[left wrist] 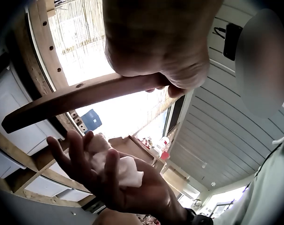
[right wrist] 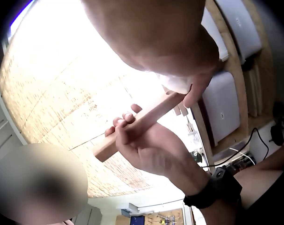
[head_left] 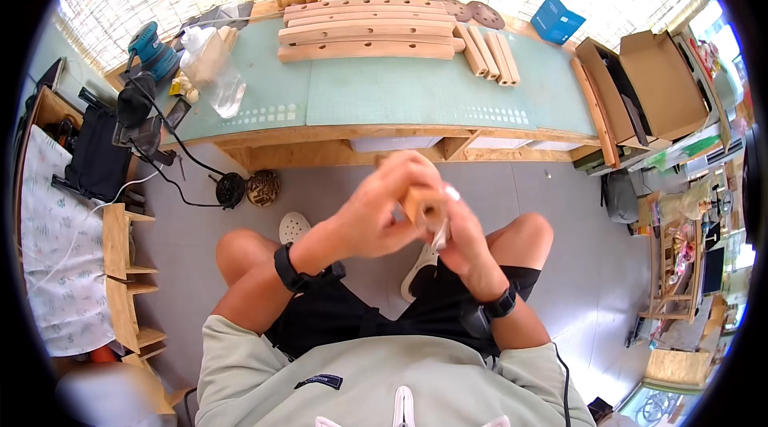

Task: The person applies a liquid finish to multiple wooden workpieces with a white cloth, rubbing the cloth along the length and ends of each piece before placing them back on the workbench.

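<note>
A wooden bar (head_left: 423, 204), square-ended with a hole in the end facing up, is held in my left hand (head_left: 382, 207) over my lap. In the right wrist view the left hand's fingers (right wrist: 128, 117) curl round the bar's middle. My right hand (head_left: 468, 249) has a crumpled white cloth (left wrist: 125, 169) between palm and loosely curled fingers. In the right wrist view this cloth (right wrist: 175, 83) lies against the bar's far end, partly hidden by the right hand. A dark hole (left wrist: 79, 86) shows on the bar's side in the left wrist view.
A workbench (head_left: 360, 99) stands ahead, carrying long drilled wooden rails (head_left: 368, 31) and several short bars (head_left: 490, 55). A clear bottle (head_left: 216, 79) and a blue sander (head_left: 152, 52) stand on its left. An open cardboard box (head_left: 660, 91) is at right, a wooden rack (head_left: 128, 279) at left.
</note>
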A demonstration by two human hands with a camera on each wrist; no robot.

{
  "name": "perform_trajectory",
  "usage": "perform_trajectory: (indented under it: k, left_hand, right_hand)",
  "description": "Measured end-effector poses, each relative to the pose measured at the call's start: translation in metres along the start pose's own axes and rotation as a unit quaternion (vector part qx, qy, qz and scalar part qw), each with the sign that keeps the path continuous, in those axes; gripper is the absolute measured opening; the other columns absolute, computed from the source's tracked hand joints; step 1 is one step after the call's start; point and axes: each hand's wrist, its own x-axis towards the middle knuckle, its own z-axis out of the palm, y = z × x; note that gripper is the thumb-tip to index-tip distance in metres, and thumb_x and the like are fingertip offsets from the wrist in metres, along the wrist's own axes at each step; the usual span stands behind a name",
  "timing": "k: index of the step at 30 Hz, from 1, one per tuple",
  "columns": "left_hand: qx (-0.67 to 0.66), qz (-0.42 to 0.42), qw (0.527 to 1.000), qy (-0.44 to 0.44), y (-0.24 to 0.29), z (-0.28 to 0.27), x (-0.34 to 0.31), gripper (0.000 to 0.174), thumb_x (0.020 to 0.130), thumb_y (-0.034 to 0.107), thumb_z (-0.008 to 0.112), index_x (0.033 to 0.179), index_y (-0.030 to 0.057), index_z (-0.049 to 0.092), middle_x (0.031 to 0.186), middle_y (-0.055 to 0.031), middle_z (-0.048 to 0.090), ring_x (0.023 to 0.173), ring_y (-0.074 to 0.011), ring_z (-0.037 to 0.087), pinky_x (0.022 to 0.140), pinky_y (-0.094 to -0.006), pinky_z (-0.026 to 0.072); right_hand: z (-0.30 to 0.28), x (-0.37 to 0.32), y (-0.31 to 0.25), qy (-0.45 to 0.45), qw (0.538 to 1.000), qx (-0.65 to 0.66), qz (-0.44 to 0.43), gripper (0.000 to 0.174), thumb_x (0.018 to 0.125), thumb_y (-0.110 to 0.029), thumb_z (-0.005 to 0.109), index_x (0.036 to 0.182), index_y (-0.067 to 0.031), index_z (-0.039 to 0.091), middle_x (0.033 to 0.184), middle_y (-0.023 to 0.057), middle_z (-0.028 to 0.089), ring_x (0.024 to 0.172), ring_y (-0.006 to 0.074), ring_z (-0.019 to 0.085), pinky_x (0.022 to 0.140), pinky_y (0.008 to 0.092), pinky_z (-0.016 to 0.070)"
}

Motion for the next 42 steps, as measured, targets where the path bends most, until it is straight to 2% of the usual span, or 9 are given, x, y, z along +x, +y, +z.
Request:
perform_trajectory:
  k: [5, 8, 12, 16, 18, 22, 26, 30, 42]
  left_hand:
    - [-0.123, 0.098, 0.982, -0.101, 0.017, 0.034, -0.005, 0.025, 0.081, -0.004, 0.075, 0.099, 0.0065, 0.063, 0.119, -0.0134, 0.057, 0.118, -0.0364, 0.056, 0.116, -0.0557, 0.0357]
    - [-0.130, 0.091, 0.975, -0.155, 0.018, 0.036, -0.011, 0.029, 0.081, -0.004, 0.073, 0.107, 0.0076, 0.066, 0.135, -0.0151, 0.056, 0.134, -0.0376, 0.051, 0.119, -0.0561, 0.0341]
    - [0.229, 0.018, 0.957, -0.176, 0.002, 0.005, 0.001, 0.061, 0.087, 0.000, 0.064, 0.145, 0.0125, 0.055, 0.147, -0.0139, 0.054, 0.141, -0.0345, 0.047, 0.119, -0.0481, 0.0396]
    - [0.001, -0.131, 0.990, -0.042, 0.003, 0.003, 0.007, 0.044, 0.102, 0.013, 0.062, 0.145, 0.0059, 0.055, 0.148, -0.0142, 0.055, 0.140, -0.0281, 0.051, 0.114, -0.0427, 0.0434]
    - [-0.090, -0.118, 0.989, 0.023, 0.004, 0.007, 0.011, 0.043, 0.105, 0.017, 0.061, 0.146, 0.0047, 0.054, 0.147, -0.0151, 0.056, 0.139, -0.0264, 0.052, 0.111, -0.0408, 0.0461]
    - [-0.146, -0.137, 0.978, 0.055, -0.010, 0.004, 0.005, 0.029, 0.100, 0.018, 0.071, 0.123, 0.0032, 0.061, 0.118, -0.0081, 0.068, 0.113, -0.0189, 0.065, 0.095, -0.0328, 0.0521]
    - [-0.083, -0.221, 0.969, 0.068, -0.007, -0.003, 0.009, 0.020, 0.097, 0.014, 0.076, 0.099, 0.0060, 0.057, 0.087, 0.0013, 0.063, 0.085, -0.0108, 0.061, 0.078, -0.0244, 0.0506]
    - [0.035, -0.177, 0.983, 0.025, -0.014, -0.003, 0.004, 0.017, 0.095, 0.008, 0.075, 0.098, 0.0057, 0.059, 0.085, -0.0011, 0.062, 0.080, -0.0115, 0.057, 0.073, -0.0247, 0.0494]
    - [0.075, -0.119, 0.988, 0.065, -0.013, 0.015, -0.006, 0.034, 0.075, 0.007, 0.080, 0.104, 0.0091, 0.063, 0.084, -0.0139, 0.069, 0.077, -0.0392, 0.067, 0.065, -0.0404, 0.0533]
  right_hand:
    - [-0.029, -0.006, -0.005, -0.187, 0.965, 0.181, 0.024, 0.031, 0.114, -0.031, 0.031, 0.126, -0.0145, 0.055, 0.144, 0.0218, 0.052, 0.141, 0.0355, 0.046, 0.115, 0.0498, 0.0439]
    - [-0.058, -0.006, -0.025, -0.112, 0.986, 0.109, -0.066, 0.030, 0.114, -0.032, 0.032, 0.122, -0.0139, 0.056, 0.139, 0.0182, 0.056, 0.125, 0.0330, 0.057, 0.107, 0.0489, 0.0512]
    - [-0.043, -0.017, -0.052, 0.057, 0.943, 0.009, -0.328, 0.029, 0.112, -0.025, 0.037, 0.120, -0.0067, 0.058, 0.134, 0.0167, 0.057, 0.118, 0.0322, 0.062, 0.104, 0.0488, 0.0531]
    - [-0.030, -0.018, -0.051, 0.002, 0.792, -0.342, -0.507, 0.015, 0.096, 0.001, 0.055, 0.106, -0.0032, 0.066, 0.141, 0.0230, 0.049, 0.122, 0.0374, 0.060, 0.104, 0.0473, 0.0520]
    - [-0.015, -0.013, -0.038, -0.092, 0.592, -0.612, -0.516, 0.026, 0.084, 0.012, 0.059, 0.102, -0.0035, 0.069, 0.143, 0.0244, 0.047, 0.121, 0.0411, 0.060, 0.101, 0.0448, 0.0522]
    - [-0.004, 0.004, -0.015, -0.176, 0.614, -0.612, -0.466, 0.034, 0.076, 0.017, 0.061, 0.100, -0.0042, 0.071, 0.143, 0.0249, 0.046, 0.121, 0.0431, 0.059, 0.099, 0.0427, 0.0526]
    - [0.002, -0.009, -0.033, -0.138, 0.716, -0.501, -0.466, 0.009, 0.095, -0.002, 0.062, 0.103, -0.0024, 0.067, 0.134, 0.0207, 0.056, 0.118, 0.0340, 0.061, 0.090, 0.0381, 0.0555]
    - [0.033, -0.038, -0.053, -0.068, 0.840, -0.295, -0.450, 0.026, 0.111, -0.024, 0.050, 0.110, -0.0010, 0.062, 0.122, 0.0150, 0.065, 0.102, 0.0214, 0.066, 0.077, 0.0295, 0.0552]
    - [0.070, -0.041, -0.048, -0.109, 0.804, -0.439, -0.386, 0.012, 0.100, -0.001, 0.063, 0.109, -0.0050, 0.071, 0.107, 0.0074, 0.070, 0.080, 0.0103, 0.063, 0.059, 0.0221, 0.0494]
